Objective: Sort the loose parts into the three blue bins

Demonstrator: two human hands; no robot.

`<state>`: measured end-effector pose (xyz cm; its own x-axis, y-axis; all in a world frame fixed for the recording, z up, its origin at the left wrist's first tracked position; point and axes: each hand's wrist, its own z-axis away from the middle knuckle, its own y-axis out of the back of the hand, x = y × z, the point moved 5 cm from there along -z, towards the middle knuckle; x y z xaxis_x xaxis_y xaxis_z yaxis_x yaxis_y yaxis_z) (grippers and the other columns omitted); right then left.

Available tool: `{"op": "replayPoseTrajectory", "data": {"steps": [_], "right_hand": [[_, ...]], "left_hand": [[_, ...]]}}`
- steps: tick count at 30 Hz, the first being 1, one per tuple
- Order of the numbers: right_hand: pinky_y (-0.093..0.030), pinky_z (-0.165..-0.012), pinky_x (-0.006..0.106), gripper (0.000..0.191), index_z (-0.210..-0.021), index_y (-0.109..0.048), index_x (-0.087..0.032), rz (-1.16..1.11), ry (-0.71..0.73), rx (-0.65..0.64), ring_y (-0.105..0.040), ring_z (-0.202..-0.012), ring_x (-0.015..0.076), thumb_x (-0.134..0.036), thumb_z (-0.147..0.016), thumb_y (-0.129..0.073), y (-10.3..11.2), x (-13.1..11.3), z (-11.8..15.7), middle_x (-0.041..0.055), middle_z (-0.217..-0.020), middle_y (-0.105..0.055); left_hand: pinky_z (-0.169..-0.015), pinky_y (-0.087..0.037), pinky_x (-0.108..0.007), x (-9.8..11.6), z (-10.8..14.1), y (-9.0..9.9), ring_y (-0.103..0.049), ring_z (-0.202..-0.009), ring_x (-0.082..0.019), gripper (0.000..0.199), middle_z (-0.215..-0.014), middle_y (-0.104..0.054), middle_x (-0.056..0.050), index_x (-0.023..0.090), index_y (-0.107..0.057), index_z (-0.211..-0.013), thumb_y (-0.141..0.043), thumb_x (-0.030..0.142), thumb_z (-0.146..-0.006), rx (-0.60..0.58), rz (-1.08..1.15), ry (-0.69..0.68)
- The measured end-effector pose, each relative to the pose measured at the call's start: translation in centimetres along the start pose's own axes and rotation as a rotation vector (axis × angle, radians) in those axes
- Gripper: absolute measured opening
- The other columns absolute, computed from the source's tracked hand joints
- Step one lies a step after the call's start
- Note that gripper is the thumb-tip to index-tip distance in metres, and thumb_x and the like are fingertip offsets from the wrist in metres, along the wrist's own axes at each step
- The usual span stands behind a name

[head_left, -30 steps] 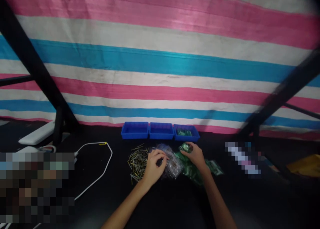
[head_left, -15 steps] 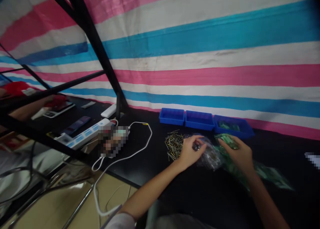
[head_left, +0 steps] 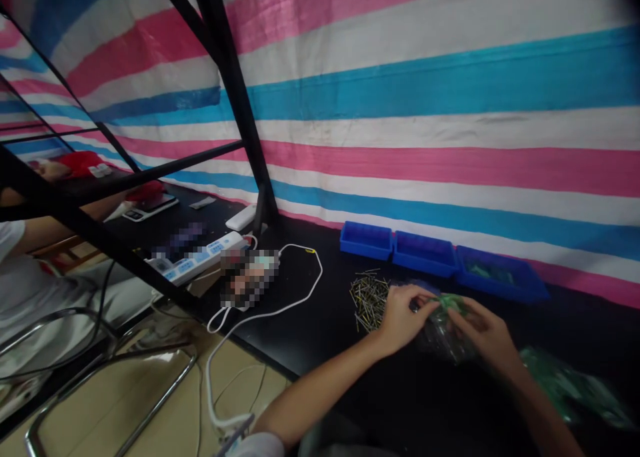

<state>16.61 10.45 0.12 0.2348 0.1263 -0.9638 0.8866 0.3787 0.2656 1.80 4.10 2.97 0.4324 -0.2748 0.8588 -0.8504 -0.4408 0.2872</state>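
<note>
My left hand and my right hand meet over the black table, both pinching a small green plastic packet. Just below the fingers lies a crumpled clear plastic bag, partly covered by my right hand. A pile of thin metal screws or pins is left of my left hand. Under my right forearm and to its right are more green plastic bags, blurred. Behind the hands stand three blue trays; the right one holds some green packets.
A white cable loops over the table at left, by a power strip and a pixelated object. A black metal frame rises there. Beyond it, another person's arm is near a scale. Striped sheeting hangs behind.
My right hand has brought the green packet over to my left hand, which now pinches it too. The view has shifted left, so the table items appear further right.
</note>
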Motion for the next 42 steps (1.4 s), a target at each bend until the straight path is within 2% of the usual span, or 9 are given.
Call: {"op": "replayPoseTrajectory", "data": {"steps": [5, 12, 16, 20, 25, 30, 36, 39, 42], "right_hand": [[-0.050, -0.048, 0.023, 0.042, -0.089, -0.061, -0.017, -0.042, 0.022, 0.103, -0.062, -0.066, 0.0198, -0.041, -0.056, -0.073, 0.3, -0.1, 0.1, 0.0068, -0.080, -0.066], [-0.054, -0.064, 0.031, 0.021, -0.066, -0.067, -0.020, -0.017, 0.239, 0.032, -0.059, -0.091, 0.0277, -0.036, -0.055, -0.074, 1.0, -0.2, -1.0, 0.0102, -0.094, -0.064], [-0.053, -0.059, 0.030, 0.028, -0.079, -0.065, -0.018, 0.024, 0.142, 0.077, -0.063, -0.072, 0.0220, -0.038, -0.060, -0.071, 0.5, 0.0, -0.5, 0.0075, -0.078, -0.066], [-0.047, -0.044, 0.026, 0.034, -0.085, -0.061, -0.016, 0.020, 0.086, 0.043, -0.056, -0.046, 0.0147, -0.045, -0.068, -0.063, 0.1, -0.7, -0.2, 0.0029, -0.063, -0.064], [-0.035, -0.035, 0.022, 0.045, -0.093, -0.057, -0.012, 0.055, 0.119, 0.365, -0.043, -0.032, 0.0102, -0.052, -0.072, -0.055, 5.3, -2.3, -2.2, -0.0004, -0.046, -0.056], [-0.044, -0.048, 0.026, 0.046, -0.103, -0.058, -0.012, 0.394, 0.081, 0.584, -0.057, -0.047, 0.0148, -0.048, -0.083, -0.036, 9.4, -2.8, -5.4, 0.0081, -0.072, -0.067], [-0.047, -0.068, 0.028, 0.027, -0.096, -0.065, -0.019, 0.570, 0.034, 0.552, -0.063, -0.080, 0.0207, -0.034, -0.079, -0.050, 8.7, -2.2, -8.5, 0.0060, -0.084, -0.069], [-0.044, -0.079, 0.031, 0.027, -0.099, -0.065, -0.018, 0.661, 0.042, 0.538, -0.056, -0.097, 0.0228, -0.030, -0.079, -0.052, 8.9, -2.6, -7.9, 0.0088, -0.103, -0.063], [-0.040, -0.086, 0.032, 0.028, -0.101, -0.065, -0.019, 0.730, 0.048, 0.524, -0.049, -0.106, 0.0240, -0.032, -0.078, -0.053, 10.2, -2.8, -5.3, 0.0093, -0.112, -0.057]], "left_hand": [[-0.077, -0.041, -0.030, 0.5, -0.1, 0.7, -0.059, -0.069, -0.014, 0.008, -0.072, -0.067, -0.001, 0.020, -0.068, -0.079, -0.064, 0.025, -0.073, 0.036, 0.013, 0.018], [-0.083, -0.038, -0.037, 1.3, 0.2, 0.5, -0.058, -0.088, -0.018, 0.006, -0.087, -0.069, 0.000, 0.027, -0.069, -0.075, -0.067, 0.029, -0.070, -0.008, 0.033, -0.086], [-0.080, -0.039, -0.038, 1.0, 0.3, 0.8, -0.060, -0.079, -0.020, 0.006, -0.076, -0.069, -0.001, 0.024, -0.068, -0.077, -0.066, 0.026, -0.072, 0.041, 0.043, -0.015], [-0.082, -0.039, -0.037, 0.6, 0.0, 0.9, -0.060, -0.069, -0.017, 0.032, -0.061, -0.065, 0.002, 0.021, -0.056, -0.109, -0.058, 0.027, -0.077, 0.031, 0.066, 0.063], [-0.085, -0.039, -0.035, 0.8, -0.4, 0.9, -0.061, -0.071, -0.015, 0.034, -0.067, -0.065, 0.001, 0.019, -0.047, -0.116, -0.047, 0.027, -0.083, -0.035, 0.147, 0.039], [-0.083, -0.042, -0.034, 0.7, -0.6, 1.1, -0.061, -0.073, -0.016, 0.029, -0.070, -0.065, 0.000, 0.018, -0.048, -0.111, -0.045, 0.027, -0.083, -0.049, 0.164, 0.043], [-0.081, -0.042, -0.034, 0.1, -0.7, 0.7, -0.062, -0.071, -0.017, 0.029, -0.068, -0.065, 0.001, 0.018, -0.050, -0.107, -0.047, 0.028, -0.080, -0.077, 0.131, 0.054], [-0.084, -0.041, -0.035, -0.6, -0.9, 0.4, -0.062, -0.074, -0.018, 0.030, -0.069, -0.065, 0.001, 0.018, -0.050, -0.107, -0.048, 0.028, -0.079, -0.070, 0.099, 0.046], [-0.083, -0.042, -0.035, -1.0, -1.0, 0.2, -0.063, -0.074, -0.018, 0.031, -0.069, -0.065, 0.001, 0.018, -0.049, -0.108, -0.048, 0.028, -0.079, -0.085, 0.067, 0.033]]}}
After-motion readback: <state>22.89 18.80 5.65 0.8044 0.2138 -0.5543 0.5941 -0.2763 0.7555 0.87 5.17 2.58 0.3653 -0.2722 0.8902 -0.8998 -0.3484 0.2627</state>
